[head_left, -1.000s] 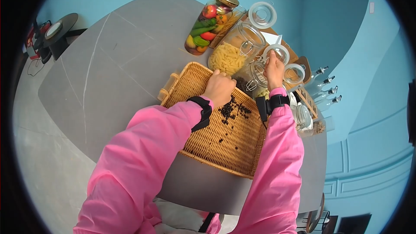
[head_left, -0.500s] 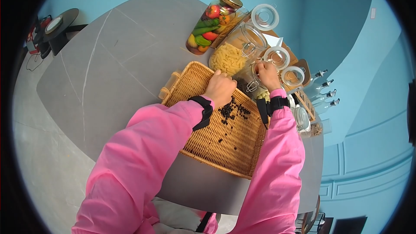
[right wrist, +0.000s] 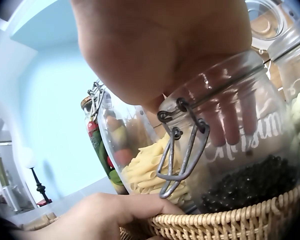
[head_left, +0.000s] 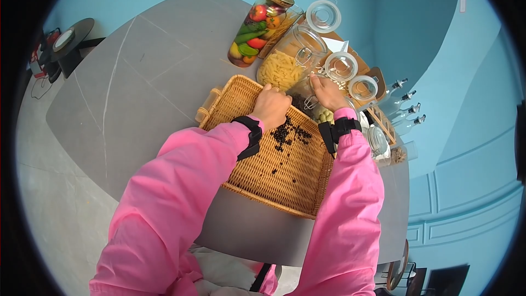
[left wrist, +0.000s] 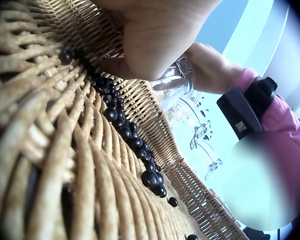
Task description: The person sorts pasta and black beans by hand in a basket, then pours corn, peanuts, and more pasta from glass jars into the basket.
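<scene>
My left hand (head_left: 269, 108) grips the rim of a wicker basket (head_left: 307, 182); its thumb lies along the rim in the right wrist view. Black beans (head_left: 282, 138) lie scattered in the basket, close below this hand. My right hand (head_left: 330, 94) is at the mouth of a lettered clip-top glass jar (right wrist: 190, 112). Its fingers (right wrist: 231, 122) point down, fairly straight, and show through the glass under the rim; I cannot tell whether they are inside the jar or behind it. Black beans (right wrist: 255, 184) fill the jar's bottom, right behind the basket rim.
A jar of penne pasta (head_left: 282, 70) and a tall jar of vegetables (head_left: 256, 30) stand farther left behind the basket. Open glass lids (head_left: 341, 67) tilt back behind the jars. Several pourer bottles (head_left: 405, 111) line the right side. The grey table (head_left: 148, 77) extends left.
My right hand has come down from beside the open lid to the bean jar's mouth, and its fingers have straightened downward. The left hand keeps its grip on the basket rim.
</scene>
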Available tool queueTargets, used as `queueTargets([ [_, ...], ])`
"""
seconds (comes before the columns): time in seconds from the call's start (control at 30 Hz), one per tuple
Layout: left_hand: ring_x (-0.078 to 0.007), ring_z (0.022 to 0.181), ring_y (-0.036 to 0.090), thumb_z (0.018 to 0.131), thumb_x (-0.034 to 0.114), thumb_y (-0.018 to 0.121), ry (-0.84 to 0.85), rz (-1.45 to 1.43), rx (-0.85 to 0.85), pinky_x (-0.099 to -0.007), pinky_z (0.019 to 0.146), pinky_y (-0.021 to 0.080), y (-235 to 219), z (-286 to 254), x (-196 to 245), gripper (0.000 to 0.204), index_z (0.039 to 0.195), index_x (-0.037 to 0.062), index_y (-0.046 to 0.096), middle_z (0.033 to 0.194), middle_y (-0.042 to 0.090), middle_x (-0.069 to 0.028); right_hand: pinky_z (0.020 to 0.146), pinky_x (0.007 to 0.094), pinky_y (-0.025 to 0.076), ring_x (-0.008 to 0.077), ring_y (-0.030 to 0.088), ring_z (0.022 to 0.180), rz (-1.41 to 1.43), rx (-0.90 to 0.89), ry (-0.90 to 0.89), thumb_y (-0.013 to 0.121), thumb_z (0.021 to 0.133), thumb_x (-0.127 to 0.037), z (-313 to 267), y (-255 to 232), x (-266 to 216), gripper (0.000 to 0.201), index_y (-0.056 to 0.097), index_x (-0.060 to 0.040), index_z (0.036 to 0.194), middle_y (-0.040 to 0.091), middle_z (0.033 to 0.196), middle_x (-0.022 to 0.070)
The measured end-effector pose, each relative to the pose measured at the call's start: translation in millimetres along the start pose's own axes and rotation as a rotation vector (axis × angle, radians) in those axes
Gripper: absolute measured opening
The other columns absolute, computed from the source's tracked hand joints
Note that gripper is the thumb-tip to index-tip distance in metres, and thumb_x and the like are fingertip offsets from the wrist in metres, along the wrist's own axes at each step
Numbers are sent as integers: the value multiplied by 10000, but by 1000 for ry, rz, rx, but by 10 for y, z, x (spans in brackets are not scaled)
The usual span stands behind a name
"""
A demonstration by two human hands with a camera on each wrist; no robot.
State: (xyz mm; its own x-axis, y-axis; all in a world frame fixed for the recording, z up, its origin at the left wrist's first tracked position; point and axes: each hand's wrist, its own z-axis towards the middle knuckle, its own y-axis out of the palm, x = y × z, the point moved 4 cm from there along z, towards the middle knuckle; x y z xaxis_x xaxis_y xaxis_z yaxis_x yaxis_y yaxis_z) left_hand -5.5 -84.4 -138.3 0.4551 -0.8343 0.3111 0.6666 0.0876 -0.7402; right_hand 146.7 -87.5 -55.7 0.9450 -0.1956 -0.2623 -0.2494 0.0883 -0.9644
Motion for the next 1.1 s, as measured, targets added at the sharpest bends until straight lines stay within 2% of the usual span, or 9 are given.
queueTargets([
  [0.2,-261,847,597,638,72,630,1,-19,-14,-363,793,377,0,19,-12,123,760,67,647,777,645,-102,807,463,440,427,589,877,-8,69,-26,322,939,-470,-140,-59,-98,603,648,32,861,637,837,253],
  [0.4,-279,873,593,648,59,615,12,-27,-87,-372,791,384,4,26,-10,143,789,56,634,798,642,-112,668,384,469,332,616,726,168,636,-233,558,866,-235,-592,-344,-144,256,640,3,819,636,783,182],
  [0.47,-281,859,597,653,56,611,16,-13,-113,-370,796,383,-7,30,-18,148,799,54,638,801,641,-115,639,342,469,248,620,693,174,654,-215,615,824,-143,-885,-427,-184,157,634,13,827,635,777,141],
  [0.6,-299,816,627,661,67,625,-17,-37,-194,-391,841,382,-4,85,-40,111,768,70,656,762,651,-136,637,319,478,162,607,687,321,-83,-118,621,813,-121,-1422,-153,-130,128,631,5,833,629,731,95],
  [0.67,-336,825,627,661,42,613,-1,-45,-219,-429,812,427,-37,95,-41,112,766,45,652,776,650,-162,528,251,473,121,593,647,350,-433,-48,645,806,-85,-1668,117,-84,132,619,29,866,622,732,68],
  [0.77,-389,852,610,647,-9,589,6,-125,-152,-463,754,480,-83,116,-57,131,770,-6,636,804,635,-216,512,263,480,133,611,614,156,-396,-270,650,776,-46,-1880,409,-68,113,610,34,846,611,685,86],
  [0.9,-383,850,611,652,-10,580,39,-175,-113,-460,754,477,-123,116,-50,121,761,-4,633,808,632,-222,525,280,490,161,643,553,284,-450,-87,638,725,8,-1897,561,-89,110,608,41,825,614,612,94],
  [1.0,-367,871,551,652,-34,564,115,-153,-97,-426,799,444,-227,146,6,194,824,8,644,794,626,-187,527,273,491,150,650,575,199,-379,-260,613,718,41,-1851,577,-156,95,607,51,813,621,607,93],
  [1.1,-293,798,609,659,-25,604,272,-172,11,-389,710,478,-441,171,149,202,856,-3,640,795,640,-166,541,268,504,157,651,579,344,-415,-111,589,732,58,-1751,604,-134,75,609,59,805,629,638,92],
])
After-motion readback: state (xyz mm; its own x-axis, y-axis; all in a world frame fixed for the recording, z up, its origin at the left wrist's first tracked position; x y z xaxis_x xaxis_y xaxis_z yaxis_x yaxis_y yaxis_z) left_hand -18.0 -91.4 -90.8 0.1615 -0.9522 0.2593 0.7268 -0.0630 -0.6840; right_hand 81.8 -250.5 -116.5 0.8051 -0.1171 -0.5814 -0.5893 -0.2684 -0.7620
